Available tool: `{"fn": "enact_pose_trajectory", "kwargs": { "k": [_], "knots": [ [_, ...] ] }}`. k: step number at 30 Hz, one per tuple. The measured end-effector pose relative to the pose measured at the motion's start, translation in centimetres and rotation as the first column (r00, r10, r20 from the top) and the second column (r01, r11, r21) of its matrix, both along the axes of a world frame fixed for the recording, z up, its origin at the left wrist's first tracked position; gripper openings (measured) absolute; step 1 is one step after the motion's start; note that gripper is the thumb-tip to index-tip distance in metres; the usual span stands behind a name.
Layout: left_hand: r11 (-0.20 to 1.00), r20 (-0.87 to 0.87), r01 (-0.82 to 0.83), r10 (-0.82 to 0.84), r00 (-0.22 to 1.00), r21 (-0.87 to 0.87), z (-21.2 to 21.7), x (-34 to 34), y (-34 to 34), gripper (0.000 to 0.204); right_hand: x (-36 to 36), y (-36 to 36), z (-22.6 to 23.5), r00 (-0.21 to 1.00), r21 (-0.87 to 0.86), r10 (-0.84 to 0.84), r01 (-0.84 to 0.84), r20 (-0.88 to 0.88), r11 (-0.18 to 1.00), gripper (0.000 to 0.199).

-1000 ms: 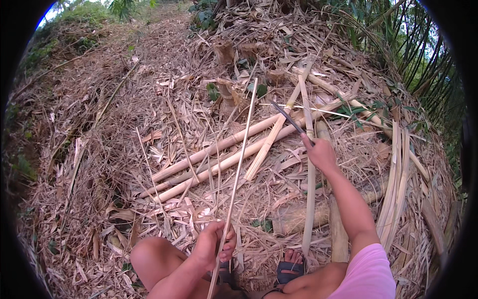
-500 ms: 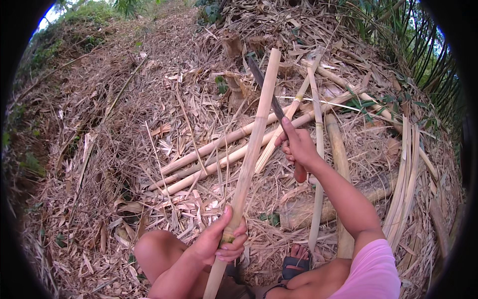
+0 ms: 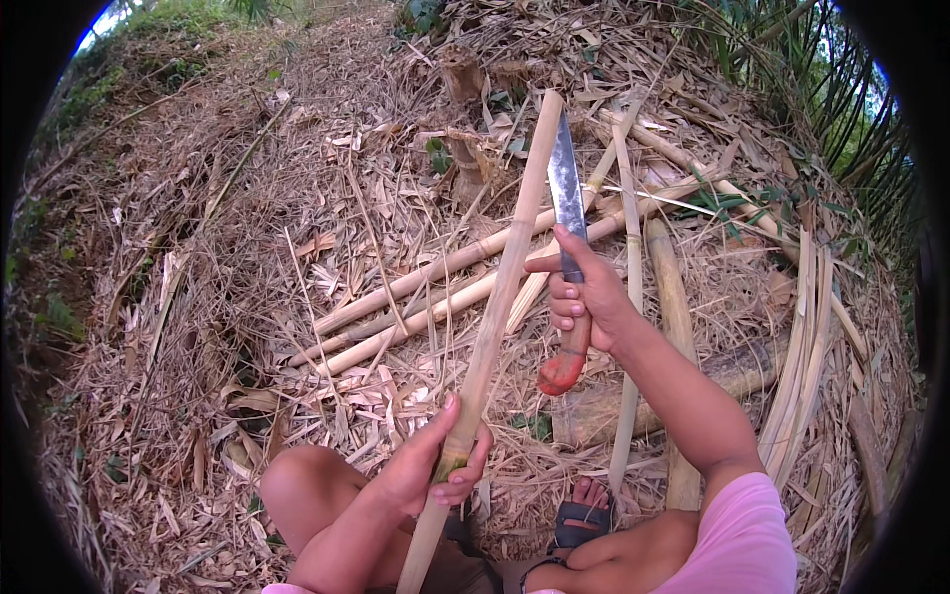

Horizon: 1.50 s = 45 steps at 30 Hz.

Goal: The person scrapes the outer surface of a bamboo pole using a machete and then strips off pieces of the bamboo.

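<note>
My left hand (image 3: pixel 435 467) is wrapped round the lower part of a long pale bamboo strip (image 3: pixel 503 272), near its greenish node. The strip slants up and away from my lap, its far end leaning slightly right. In my right hand (image 3: pixel 597 300) is a machete (image 3: pixel 566 183), gripped where its wooden, red-ended handle meets the blade. One broad, dark-mottled face of the blade shows. It points away from me just right of the strip, its tip close to the strip's far end; whether they touch I cannot tell.
Bamboo poles (image 3: pixel 435 342) lie crossed on the leaf litter ahead. A thick log (image 3: pixel 683 391) and a bundle of split strips (image 3: pixel 800 366) are at the right. Cut stumps (image 3: pixel 473 168) stand farther off. My sandalled foot (image 3: pixel 581 515) rests below the log.
My right hand has turned the machete from edge-on and leaning left to broadside and nearly upright, its blade now right of the strip. The bamboo strip has shifted only slightly.
</note>
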<state>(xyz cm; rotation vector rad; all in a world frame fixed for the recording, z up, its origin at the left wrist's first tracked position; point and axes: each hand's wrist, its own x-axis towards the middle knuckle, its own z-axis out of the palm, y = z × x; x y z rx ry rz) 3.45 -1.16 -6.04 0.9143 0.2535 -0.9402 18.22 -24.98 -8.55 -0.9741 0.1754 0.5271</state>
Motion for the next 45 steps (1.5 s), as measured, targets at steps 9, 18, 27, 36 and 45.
{"fn": "enact_pose_trajectory", "kwargs": {
  "k": [9,18,27,36,45],
  "knots": [
    [0.902,0.079,0.033,-0.074,0.994,0.430,-1.4,0.2,-1.2,0.068,0.5,1.8,-2.8,0.988,0.184,0.031,-0.003,-0.151,0.983,0.023],
    [0.876,-0.039,0.034,-0.017,0.999,0.481,-2.1,0.3,-2.0,0.058,1.6,2.0,-6.3,0.975,0.237,0.045,0.008,-0.216,0.971,0.029],
    [0.874,0.052,-0.149,0.141,0.989,0.463,3.2,2.7,-0.3,0.016,2.6,4.0,-7.5,0.963,0.255,-0.066,0.135,-0.262,0.958,0.032],
    [0.384,0.353,-0.200,-0.381,0.855,0.901,12.5,15.9,-3.4,0.027,4.0,5.3,-10.1,0.949,0.190,-0.144,0.202,-0.279,0.961,0.020],
    [0.168,0.170,-0.088,-0.579,0.798,0.982,2.6,24.7,1.1,0.023,6.2,6.9,-10.4,0.934,0.176,-0.240,0.292,-0.265,0.940,0.016]
  ]
}}
